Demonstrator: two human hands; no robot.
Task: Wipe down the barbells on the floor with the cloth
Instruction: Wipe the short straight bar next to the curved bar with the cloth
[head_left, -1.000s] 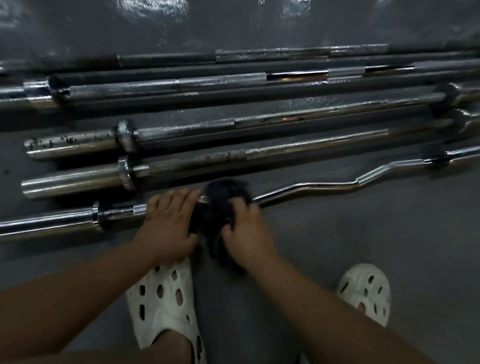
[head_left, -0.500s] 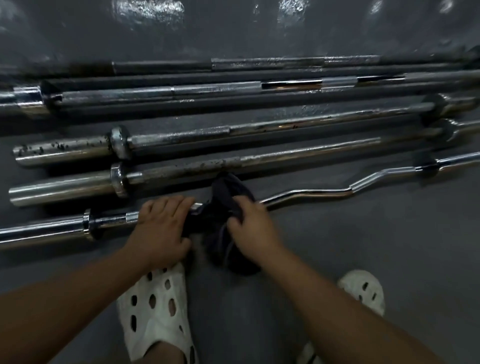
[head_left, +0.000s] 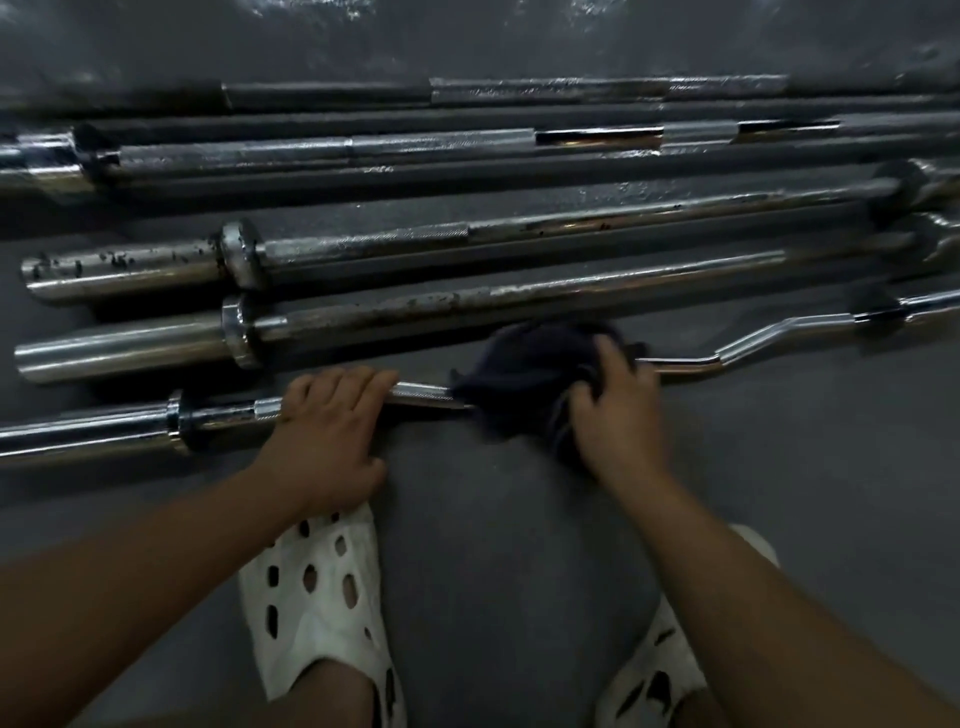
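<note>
cloth (head_left: 524, 384) slid right along bar (head_left: 426, 394)

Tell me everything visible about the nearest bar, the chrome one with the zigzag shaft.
The nearest chrome barbell with the zigzag shaft lies flat on the grey floor, running left to right, nearest of the row. It looks shiny, with a thick sleeve and collar at its left end, a knurled patch mid-shaft and a dark collar far right. The left hand grips the shaft; the right hand grips a dark bunched cloth draped over it.
</note>
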